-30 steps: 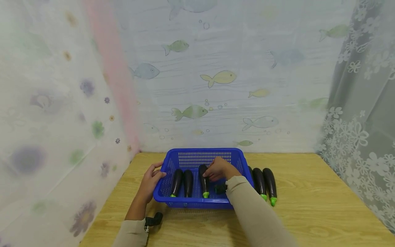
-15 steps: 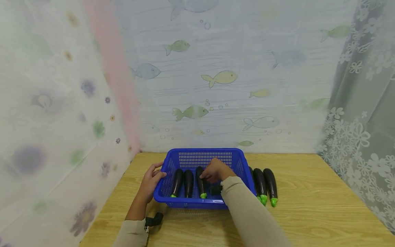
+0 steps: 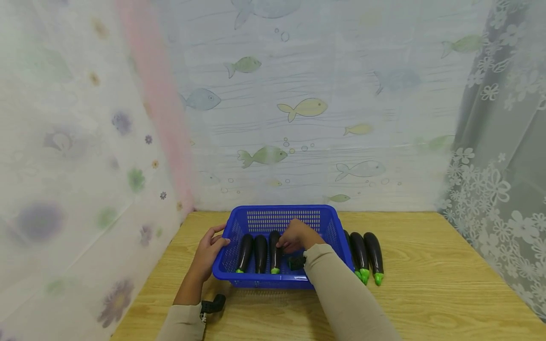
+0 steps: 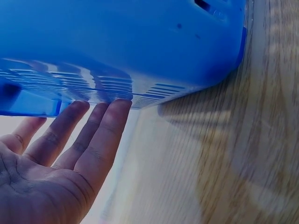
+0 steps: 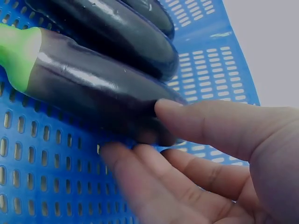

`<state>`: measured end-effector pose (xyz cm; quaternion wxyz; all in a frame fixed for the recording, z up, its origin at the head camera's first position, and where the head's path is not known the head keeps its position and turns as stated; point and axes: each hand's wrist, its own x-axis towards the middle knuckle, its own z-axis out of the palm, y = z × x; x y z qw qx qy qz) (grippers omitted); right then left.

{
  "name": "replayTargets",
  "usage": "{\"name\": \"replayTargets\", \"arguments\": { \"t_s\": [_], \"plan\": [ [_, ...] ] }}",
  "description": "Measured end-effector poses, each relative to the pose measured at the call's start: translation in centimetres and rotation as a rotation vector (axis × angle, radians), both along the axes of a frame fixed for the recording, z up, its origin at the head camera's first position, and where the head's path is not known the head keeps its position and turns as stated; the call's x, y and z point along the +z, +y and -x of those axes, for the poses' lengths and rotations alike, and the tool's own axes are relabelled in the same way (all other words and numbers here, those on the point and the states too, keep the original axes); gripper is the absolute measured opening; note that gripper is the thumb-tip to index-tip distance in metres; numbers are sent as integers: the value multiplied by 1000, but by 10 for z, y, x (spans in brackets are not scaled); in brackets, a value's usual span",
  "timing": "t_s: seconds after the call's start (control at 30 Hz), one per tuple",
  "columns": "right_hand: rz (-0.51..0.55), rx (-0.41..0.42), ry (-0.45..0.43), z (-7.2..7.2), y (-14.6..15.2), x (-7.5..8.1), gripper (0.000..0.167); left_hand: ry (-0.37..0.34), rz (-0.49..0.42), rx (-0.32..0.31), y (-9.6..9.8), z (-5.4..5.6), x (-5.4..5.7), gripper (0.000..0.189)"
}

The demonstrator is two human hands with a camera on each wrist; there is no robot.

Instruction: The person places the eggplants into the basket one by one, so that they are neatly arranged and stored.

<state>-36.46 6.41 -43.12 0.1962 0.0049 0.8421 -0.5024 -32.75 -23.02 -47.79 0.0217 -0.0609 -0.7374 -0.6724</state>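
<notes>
A blue plastic basket point(image 3: 281, 277) with slotted walls holds three eggplants. My right hand point(image 3: 298, 237) is inside it at the rightmost eggplant point(image 3: 275, 253), which lies stem toward me. In the right wrist view my thumb rests on that eggplant, while the other fingers point(image 5: 126, 172) stretch along its side with a small gap. Two more, the middle eggplant point(image 3: 260, 254) and the left eggplant point(image 3: 245, 253), lie beside it. My left hand point(image 3: 209, 248) holds the basket's left rim, thumb at the edge; its straight fingers point(image 4: 100, 140) touch the outer wall.
Right of the basket, several eggplants point(image 3: 373, 258) lie on the wooden table point(image 3: 426, 284), one partly hidden by the basket. A fish-print cloth point(image 3: 298, 142) hangs behind the table. Flowered cloth hangs at the left, a lace curtain point(image 3: 503, 189) at the right.
The rightmost eggplant in the basket has shifted left, closer to the other two, and lies straighter. My right hand moved left with it, then stayed nearly in place. The left hand has not moved.
</notes>
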Motion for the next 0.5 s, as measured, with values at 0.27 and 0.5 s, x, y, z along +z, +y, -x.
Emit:
{"name": "replayTargets", "arguments": {
  "t_s": [0.27, 0.5],
  "plan": [
    [-45, -6, 14, -2, 0, 1, 20, 1, -3, -6, 0, -1, 0, 54],
    [-48, 1, -7, 0, 1, 1, 38, -2, -1, 10, 0, 1, 0, 51]
  ]
}}
